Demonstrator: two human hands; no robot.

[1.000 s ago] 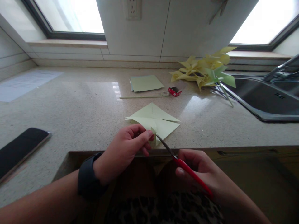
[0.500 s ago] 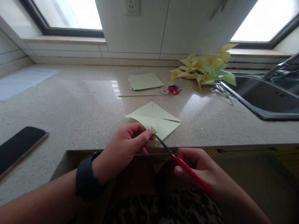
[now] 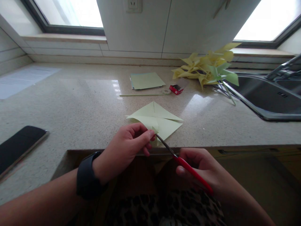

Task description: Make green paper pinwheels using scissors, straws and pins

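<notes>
Almost nothing has shifted since a second ago: your view has tipped slightly, and the red-handled scissors (image 3: 185, 164) have crept a touch further into the pale green square paper sheet (image 3: 156, 120), their blades meeting it at its near corner. The cut looks to be moving slowly along one diagonal slit.

Your left hand (image 3: 127, 149) is pinched shut on that near corner, thumb and forefinger pressing a small folded flap just left of the blade tips. Your right hand (image 3: 202, 168) is closed around the scissors' handles, below and to the right of the left hand. The sheet lies at the front edge of the speckled stone bench (image 3: 77, 106), just beyond both hands, with slits already showing toward its centre.

Further out past the sheet lie a small stack of green paper squares (image 3: 146, 81), a thin pale stick (image 3: 139, 94), a roll of clear tape (image 3: 166, 92) and a small red box (image 3: 176, 89). Far right of your right hand is a heap of yellow and green paper pinwheels (image 3: 207, 69) beside the dark sink (image 3: 270, 100). A black phone (image 3: 18, 147) lies well left of your left hand. Nothing crowds the scissors.
</notes>
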